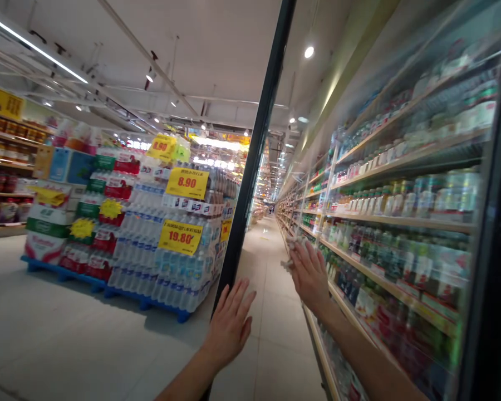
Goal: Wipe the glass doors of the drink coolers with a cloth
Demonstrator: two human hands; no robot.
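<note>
A tall glass door (271, 312) with a dark frame (250, 161) stands open in front of me. My left hand (229, 323) lies at the frame's edge, its fingers stretched out and nothing in it. Against the pane, further right, my right hand (309, 273) presses a pale crumpled cloth (287, 264). Only small bits of that cloth stick out past the fingers, so its exact kind is hard to make out. Shelves of bottles and packs appear in the glass behind the right hand, blurred.
On the left, stacked bottled water (150, 273) and drink cartons stand on blue pallets (150, 303) with yellow price signs (187, 184). Shelves of jars (4, 150) line the far left. A dark upright edge (495, 223) rises at the right. Pale floor tiles (87, 345) lie below.
</note>
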